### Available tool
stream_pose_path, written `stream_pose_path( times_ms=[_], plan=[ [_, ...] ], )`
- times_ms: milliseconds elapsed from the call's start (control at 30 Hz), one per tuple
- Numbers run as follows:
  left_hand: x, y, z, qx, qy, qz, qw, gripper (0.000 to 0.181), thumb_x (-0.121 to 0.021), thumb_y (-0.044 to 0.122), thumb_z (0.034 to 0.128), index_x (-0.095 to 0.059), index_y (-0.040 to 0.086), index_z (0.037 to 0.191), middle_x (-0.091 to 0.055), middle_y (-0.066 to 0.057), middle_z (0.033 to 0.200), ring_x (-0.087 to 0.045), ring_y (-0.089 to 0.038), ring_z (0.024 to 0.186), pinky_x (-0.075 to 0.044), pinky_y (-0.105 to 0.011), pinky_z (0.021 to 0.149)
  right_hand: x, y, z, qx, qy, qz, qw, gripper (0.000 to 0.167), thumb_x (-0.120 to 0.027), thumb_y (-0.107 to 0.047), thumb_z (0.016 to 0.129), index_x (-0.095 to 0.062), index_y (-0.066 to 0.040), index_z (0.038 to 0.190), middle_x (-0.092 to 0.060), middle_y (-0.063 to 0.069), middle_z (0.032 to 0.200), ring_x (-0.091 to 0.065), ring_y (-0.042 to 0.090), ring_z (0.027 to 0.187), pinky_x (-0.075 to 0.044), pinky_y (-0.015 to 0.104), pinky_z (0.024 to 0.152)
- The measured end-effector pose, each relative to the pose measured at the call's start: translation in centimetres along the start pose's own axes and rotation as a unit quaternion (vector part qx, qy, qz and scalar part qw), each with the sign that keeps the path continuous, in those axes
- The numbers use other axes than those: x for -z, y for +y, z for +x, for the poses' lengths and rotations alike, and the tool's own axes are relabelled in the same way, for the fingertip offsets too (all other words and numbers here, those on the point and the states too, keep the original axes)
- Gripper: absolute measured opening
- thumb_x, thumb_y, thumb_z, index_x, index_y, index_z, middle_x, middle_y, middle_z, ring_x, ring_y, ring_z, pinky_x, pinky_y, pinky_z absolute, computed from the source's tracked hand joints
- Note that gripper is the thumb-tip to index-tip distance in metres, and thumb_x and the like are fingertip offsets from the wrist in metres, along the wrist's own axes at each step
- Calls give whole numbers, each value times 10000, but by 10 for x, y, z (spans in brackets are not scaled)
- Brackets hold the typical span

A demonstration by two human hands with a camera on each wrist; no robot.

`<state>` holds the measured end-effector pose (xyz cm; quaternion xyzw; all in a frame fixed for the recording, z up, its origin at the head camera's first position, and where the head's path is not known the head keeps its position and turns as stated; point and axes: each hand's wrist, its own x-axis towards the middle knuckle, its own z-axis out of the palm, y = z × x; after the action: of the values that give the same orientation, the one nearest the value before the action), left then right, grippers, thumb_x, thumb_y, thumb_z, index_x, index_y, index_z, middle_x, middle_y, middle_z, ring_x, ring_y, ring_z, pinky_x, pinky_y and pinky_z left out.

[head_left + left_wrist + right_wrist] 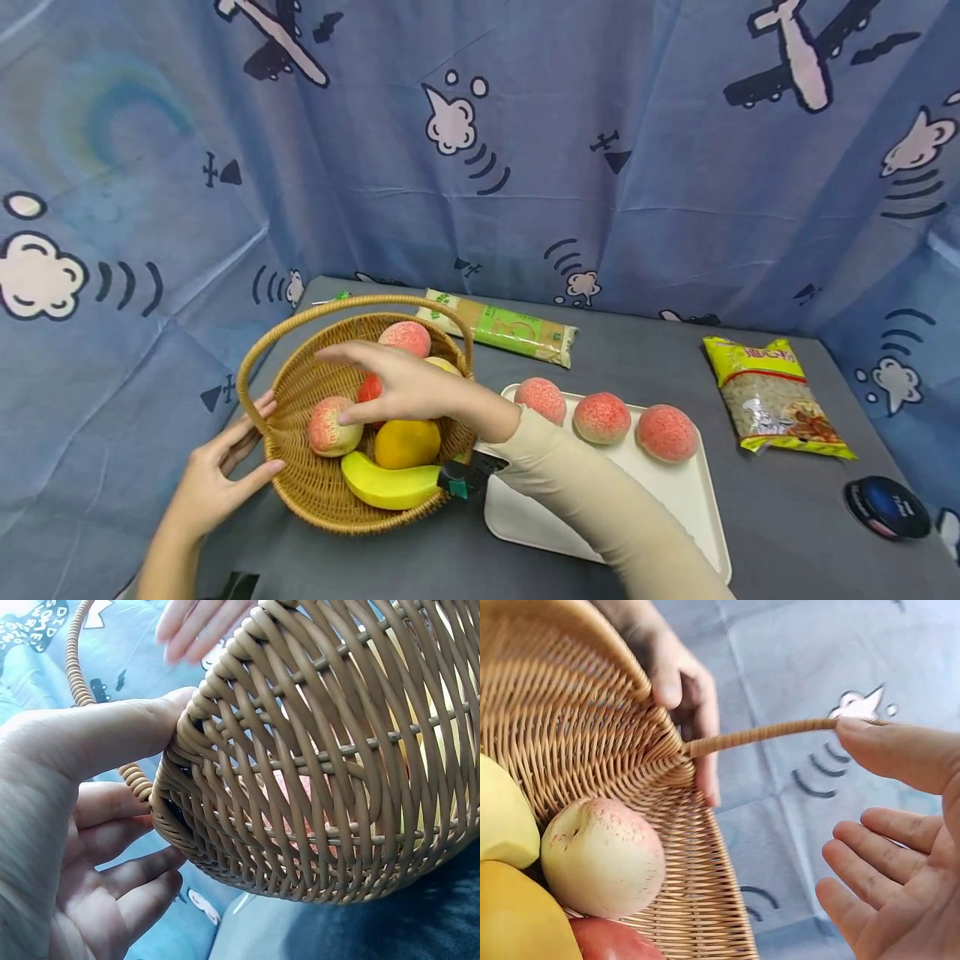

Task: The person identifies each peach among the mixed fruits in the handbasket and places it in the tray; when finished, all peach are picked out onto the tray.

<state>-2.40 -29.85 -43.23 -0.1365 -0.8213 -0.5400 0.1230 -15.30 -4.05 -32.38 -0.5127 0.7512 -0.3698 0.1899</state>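
Observation:
A wicker basket (pixel 322 521) with a tall arched handle (pixel 761 734) holds artificial-looking fruit. Inside lie a pale pink peach (pixel 604 859), a yellow banana (pixel 390 485), an orange-yellow mango-like fruit (pixel 407 443), a pink peach (pixel 406 337) and a partly covered red fruit (pixel 615 941). At the basket's left end my left hand (pixel 217 475) holds the rim, thumb on one side of the handle's base and fingers on the other. Above the fruit hovers my right hand (pixel 405 383), its fingers extended and nothing in its grasp. Its thumb overlaps the handle in the right wrist view; contact cannot be told.
Right of the basket, a white tray (pixel 708 521) bears three pink peaches (pixel 602 417), partly behind my right sleeve. A green-labelled packet of noodles (pixel 502 327) lies behind the basket. A yellow-edged food bag (pixel 776 398) and a round black object (pixel 887 507) lie far right.

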Motion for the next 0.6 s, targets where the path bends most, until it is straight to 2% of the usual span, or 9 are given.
stream_pose_path(
  times_ms=[167,300,433,600],
  plan=[
    [-1,0,1,0,1,-10,10000,713,-677,-204,730,-417,-92,1385,-326,-242,1495,-364,-32,1364,-372,-122,1068,-9,12,32,-409,-204,-304,9985,681,-703,-299,865,-391,-110,1440,-445,12,1459,-414,99,1335,-352,185,1115],
    [-2,-1,1,17,-24,-3,10000,720,-680,-195,735,-412,-79,1393,-328,-234,1498,-356,-29,1367,-368,-120,1070,-21,29,49,-890,-292,-258,9953,677,-711,-302,858,-405,-129,1435,-452,-8,1455,-417,93,1333,-366,195,1109],
    [-2,-2,1,15,-39,-36,10000,727,-679,-195,737,-405,-74,1400,-323,-226,1504,-349,-39,1374,-370,-126,1073,-33,43,58,-1151,-400,-287,9921,642,-709,-297,859,-432,-139,1417,-474,-10,1437,-435,99,1321,-379,199,1102],
    [0,0,2,-18,-25,-3,10000,725,-680,-193,737,-412,-67,1399,-327,-234,1499,-349,-43,1375,-371,-128,1073,-40,50,61,-1162,-666,-373,9903,581,-678,-188,887,-439,-98,1408,-500,27,1419,-442,115,1321,-384,172,1086]
  ],
)
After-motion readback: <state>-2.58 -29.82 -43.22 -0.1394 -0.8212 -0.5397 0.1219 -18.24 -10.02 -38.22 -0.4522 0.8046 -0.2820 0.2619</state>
